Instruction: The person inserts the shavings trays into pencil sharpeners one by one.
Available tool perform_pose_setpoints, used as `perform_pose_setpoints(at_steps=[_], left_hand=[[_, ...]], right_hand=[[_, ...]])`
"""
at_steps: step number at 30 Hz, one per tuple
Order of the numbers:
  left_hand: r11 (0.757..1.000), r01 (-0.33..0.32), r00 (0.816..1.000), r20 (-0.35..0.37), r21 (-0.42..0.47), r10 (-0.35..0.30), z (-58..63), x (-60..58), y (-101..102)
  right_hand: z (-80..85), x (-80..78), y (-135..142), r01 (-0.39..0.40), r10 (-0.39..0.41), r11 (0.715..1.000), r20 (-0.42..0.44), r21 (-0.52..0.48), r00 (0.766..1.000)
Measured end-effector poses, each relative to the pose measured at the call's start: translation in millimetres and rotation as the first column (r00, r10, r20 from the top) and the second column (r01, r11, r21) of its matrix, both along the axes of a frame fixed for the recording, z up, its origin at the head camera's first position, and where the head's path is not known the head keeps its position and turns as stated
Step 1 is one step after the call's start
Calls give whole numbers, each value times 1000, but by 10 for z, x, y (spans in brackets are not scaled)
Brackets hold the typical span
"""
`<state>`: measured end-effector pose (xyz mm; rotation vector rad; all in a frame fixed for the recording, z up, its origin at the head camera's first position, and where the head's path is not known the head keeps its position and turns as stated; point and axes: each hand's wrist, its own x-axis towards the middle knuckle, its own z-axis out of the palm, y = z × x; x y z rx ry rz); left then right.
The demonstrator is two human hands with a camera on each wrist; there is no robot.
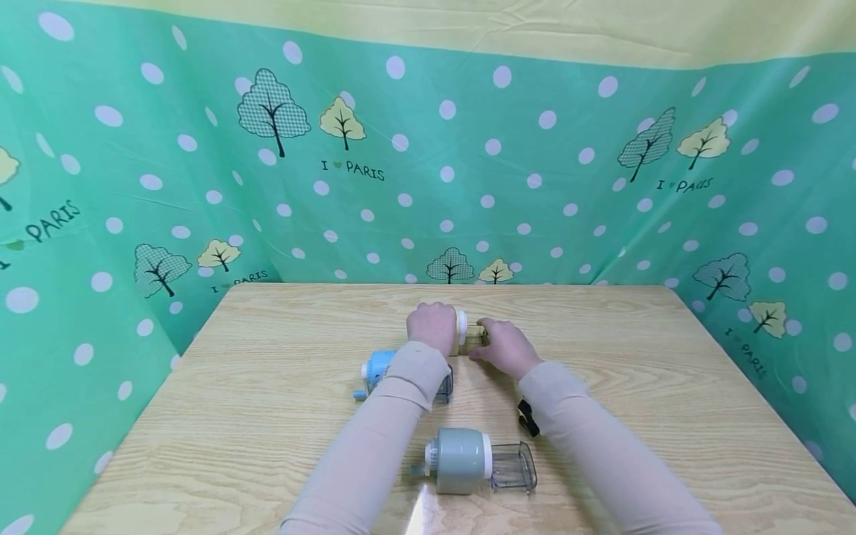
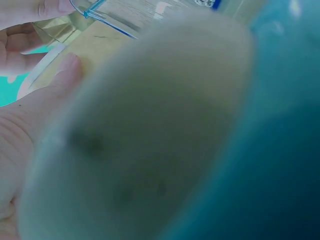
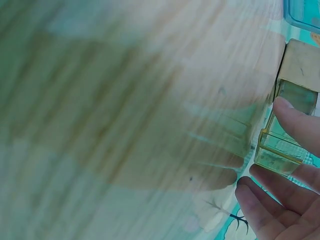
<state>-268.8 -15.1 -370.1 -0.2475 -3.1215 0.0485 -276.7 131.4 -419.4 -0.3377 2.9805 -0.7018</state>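
Observation:
At the back middle of the table, my left hand point(image 1: 431, 327) grips a beige crank pencil sharpener point(image 1: 456, 345) with a white ring, its body mostly hidden behind the hand. My right hand point(image 1: 510, 351) holds the sharpener's clear yellowish drawer point(image 1: 478, 336), which sticks out to the right. In the right wrist view, the thumb is on one side of the drawer point(image 3: 281, 150) and the fingers are around its end. A blue crank pencil sharpener point(image 1: 379, 365) stands just in front, partly covered by the left sleeve; its clear drawer point(image 1: 444, 386) extends right.
Nearer the front, between the forearms, stands a grey-green crank pencil sharpener point(image 1: 461, 461) with its clear drawer point(image 1: 513, 468) pulled out to the right. A small black object point(image 1: 527, 418) lies beside the right sleeve. Green printed cloth point(image 1: 468, 148) hangs behind the wooden table point(image 1: 267, 371).

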Motion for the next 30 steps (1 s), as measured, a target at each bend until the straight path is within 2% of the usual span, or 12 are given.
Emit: perform_pose_setpoints(at_steps=[17, 30], left_hand=[[1000, -2, 1000, -2, 6, 2, -25, -15, 8], [1000, -2, 1000, 2, -1, 2, 4, 9, 6]], right_hand=[[-49, -6, 18, 9, -9, 1000, 5, -20, 1000], [-45, -4, 1, 20, -19, 999, 46, -28, 999]])
